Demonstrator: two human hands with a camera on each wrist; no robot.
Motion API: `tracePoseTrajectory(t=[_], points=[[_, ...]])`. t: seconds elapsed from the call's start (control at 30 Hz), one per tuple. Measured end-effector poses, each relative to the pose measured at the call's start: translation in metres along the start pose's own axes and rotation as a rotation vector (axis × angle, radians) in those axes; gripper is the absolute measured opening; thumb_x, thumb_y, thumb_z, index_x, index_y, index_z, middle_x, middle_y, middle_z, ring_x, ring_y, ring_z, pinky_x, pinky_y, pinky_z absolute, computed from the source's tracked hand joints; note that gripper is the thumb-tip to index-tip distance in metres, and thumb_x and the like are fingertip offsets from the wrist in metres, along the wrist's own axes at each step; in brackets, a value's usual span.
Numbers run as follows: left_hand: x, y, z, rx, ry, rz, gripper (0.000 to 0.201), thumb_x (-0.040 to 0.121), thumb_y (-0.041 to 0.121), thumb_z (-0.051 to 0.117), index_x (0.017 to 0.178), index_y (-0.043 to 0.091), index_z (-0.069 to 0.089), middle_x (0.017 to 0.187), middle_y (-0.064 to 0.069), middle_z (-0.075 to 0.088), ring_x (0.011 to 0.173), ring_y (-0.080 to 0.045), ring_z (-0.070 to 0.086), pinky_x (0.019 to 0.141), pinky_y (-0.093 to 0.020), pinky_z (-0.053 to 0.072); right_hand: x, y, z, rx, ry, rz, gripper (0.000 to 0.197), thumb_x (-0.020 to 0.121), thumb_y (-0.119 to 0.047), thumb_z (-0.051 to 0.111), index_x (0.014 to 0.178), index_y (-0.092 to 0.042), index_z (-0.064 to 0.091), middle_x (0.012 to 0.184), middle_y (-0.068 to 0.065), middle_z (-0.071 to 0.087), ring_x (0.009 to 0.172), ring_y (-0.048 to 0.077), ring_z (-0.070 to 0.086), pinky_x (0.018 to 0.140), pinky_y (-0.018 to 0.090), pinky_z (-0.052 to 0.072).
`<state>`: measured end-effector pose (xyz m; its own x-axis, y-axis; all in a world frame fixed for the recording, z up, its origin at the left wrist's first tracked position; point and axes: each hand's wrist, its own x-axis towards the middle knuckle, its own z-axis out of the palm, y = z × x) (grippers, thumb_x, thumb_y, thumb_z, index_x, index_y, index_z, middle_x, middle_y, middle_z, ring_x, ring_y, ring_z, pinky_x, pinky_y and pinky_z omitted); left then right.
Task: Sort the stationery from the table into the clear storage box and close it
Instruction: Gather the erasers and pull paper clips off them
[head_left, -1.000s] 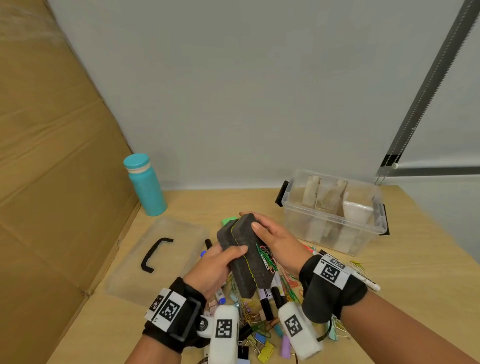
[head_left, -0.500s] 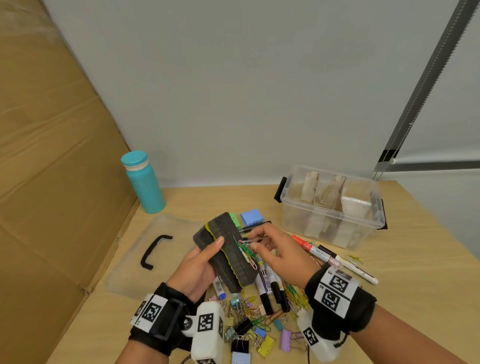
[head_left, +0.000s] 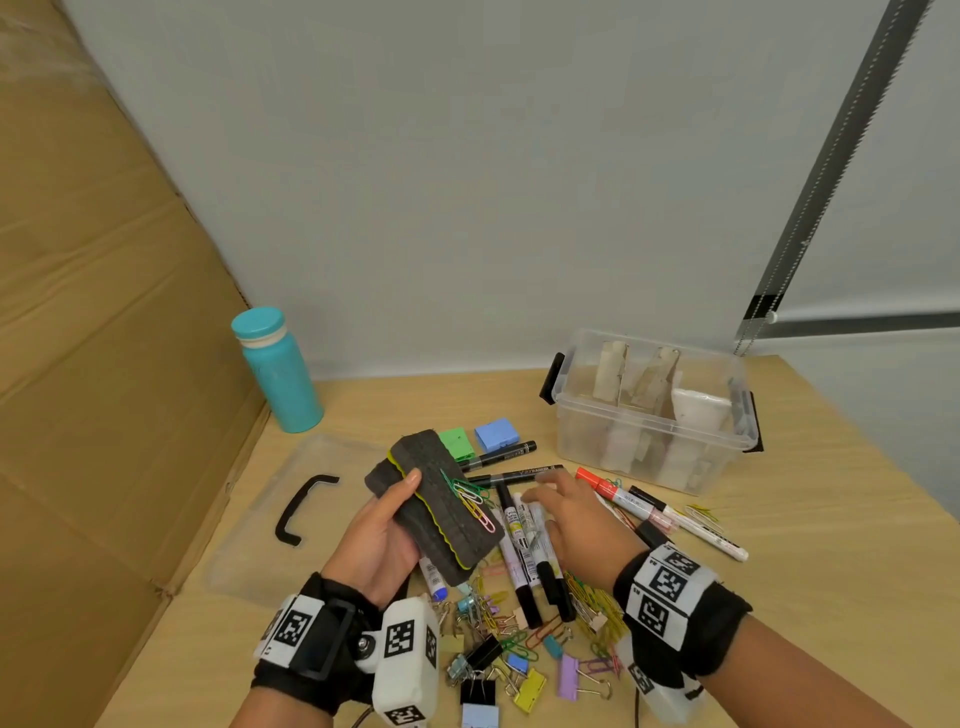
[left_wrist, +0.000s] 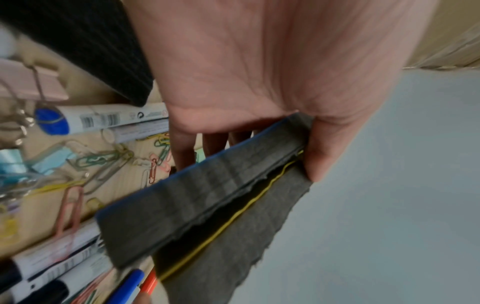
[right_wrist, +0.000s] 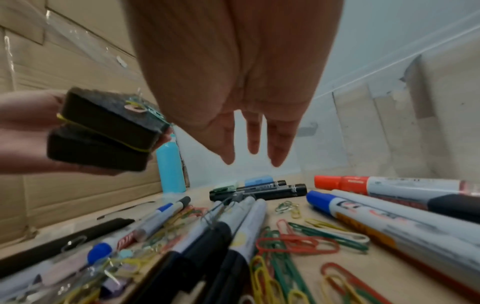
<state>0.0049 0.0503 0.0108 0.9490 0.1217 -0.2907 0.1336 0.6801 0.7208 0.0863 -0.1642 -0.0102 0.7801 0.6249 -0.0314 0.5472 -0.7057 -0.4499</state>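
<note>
**Ana:** Since a second ago the right hand (head_left: 569, 512) has let go of the eraser stack (head_left: 434, 512) and dropped to mid-frame, fingers straight and spread over the markers (head_left: 524, 535), holding nothing.

**Ben:** And the big things?

**Ana:** At upper right of the head view the clear storage box (head_left: 649, 415) stands open, cardboard dividers upright inside. Its lid (head_left: 270, 512), black handle up, lies flat at left of centre, near the teal bottle (head_left: 278, 371).

**Ben:** The left hand?

**Ana:** The left hand (head_left: 376, 540) is clamped round the stack, thumb on top, fingers underneath. It looks like two dark felt erasers face to face with a yellow line between them, lifted off the table (head_left: 810, 545). A few coloured paper clips (head_left: 470, 499) cling to the top face.

**Ben:** So what does that mean?

**Ana:** I judge the erasers are ready to go across to the box, though the clips may fall off on the way. Markers, binder clips (head_left: 498, 654) and loose clips at lower centre are all unsorted; the task has barely begun.
</note>
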Motion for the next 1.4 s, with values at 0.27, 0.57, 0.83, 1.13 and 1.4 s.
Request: tracePoseTrajectory(t=[0.27, 0.57, 0.83, 1.13, 1.4], points=[[0.002, -0.01, 0.009, 0.022, 0.009, -0.045, 0.052, 0.087, 0.026, 0.052, 0.133, 0.004, 0.048, 0.13, -0.022, 0.057, 0.123, -0.036, 0.052, 0.101, -0.053, 0.042, 0.007, -0.045, -0.018, 0.214, 0.108, -0.189, 0.021, 0.095, -0.025, 0.049, 0.115, -0.021, 0.052, 0.102, -0.011, 0.048, 0.087, 0.005, 0.05, 0.077, 0.023, 0.047], [-0.001, -0.002, 0.003, -0.012, 0.039, -0.006, 0.038, 0.086, 0.027, 0.05, 0.117, 0.007, 0.059, 0.115, -0.02, 0.066, 0.112, -0.035, 0.058, 0.098, -0.054, 0.042, 0.011, -0.028, -0.007, 0.07, 0.03, -0.123, 0.014, 0.093, -0.012, 0.048, 0.105, -0.018, 0.053, 0.096, -0.005, 0.05, 0.082, 0.009, 0.05, 0.072, 0.024, 0.044], [0.0, -0.006, 0.005, -0.012, 0.043, -0.025, 0.049, 0.085, 0.029, 0.051, 0.128, 0.005, 0.053, 0.125, -0.022, 0.06, 0.119, -0.038, 0.054, 0.102, -0.056, 0.039, 0.006, -0.035, -0.014, 0.111, 0.058, -0.157, 0.033, 0.097, -0.033, 0.044, 0.127, -0.021, 0.049, 0.122, -0.005, 0.05, 0.107, 0.01, 0.052, 0.088, 0.028, 0.047], [0.0, -0.008, 0.01, 0.018, 0.004, -0.045, 0.054, 0.083, 0.035, 0.053, 0.129, 0.006, 0.053, 0.124, -0.021, 0.062, 0.117, -0.036, 0.056, 0.098, -0.054, 0.044, 0.01, -0.046, -0.017, 0.211, 0.137, -0.16, 0.008, 0.093, -0.019, 0.05, 0.099, -0.022, 0.054, 0.088, -0.006, 0.057, 0.07, 0.002, 0.047, 0.062, 0.012, 0.037], [0.001, -0.004, 0.004, -0.011, 0.025, -0.018, 0.054, 0.083, 0.033, 0.053, 0.13, 0.005, 0.051, 0.126, -0.023, 0.059, 0.119, -0.039, 0.054, 0.102, -0.056, 0.04, 0.003, -0.028, -0.008, -0.012, 0.048, -0.102, 0.032, 0.098, -0.019, 0.039, 0.129, -0.019, 0.05, 0.125, -0.001, 0.051, 0.112, 0.017, 0.051, 0.089, 0.029, 0.045]])
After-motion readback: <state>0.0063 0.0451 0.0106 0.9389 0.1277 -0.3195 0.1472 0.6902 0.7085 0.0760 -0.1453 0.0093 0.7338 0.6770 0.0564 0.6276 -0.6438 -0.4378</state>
